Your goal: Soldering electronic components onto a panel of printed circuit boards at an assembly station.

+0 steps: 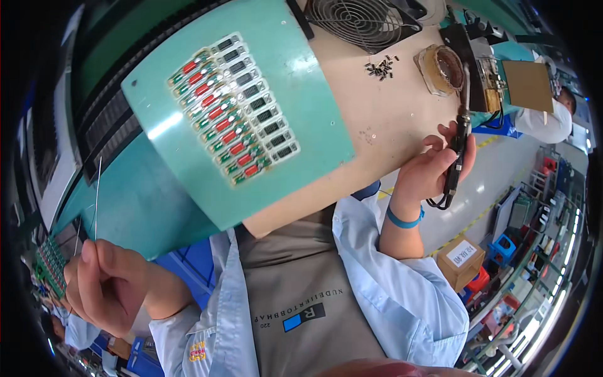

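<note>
My left hand [110, 286], at the lower left, pinches a thin, silvery solder wire [97, 204] that points upward from the fingertips. On the right, my right hand [430, 173] is wrapped round the black handle of a soldering iron [463, 129], its metal end pointing away from me beside the round tub. Between the hands, a panel of small circuit boards [217, 116] lies on a green mat [301, 100]. Red parts run down its left column and black parts down its right. Neither the wire nor the iron touches the panel.
Beyond the mat are a fan with a round grille [358, 22], a pile of small black-and-metal parts [381, 68] and a round yellowish tub [441, 69]. More green boards [50, 267] sit by my left hand. Another person [546, 122] is at far right; a cardboard box [461, 264] stands lower right.
</note>
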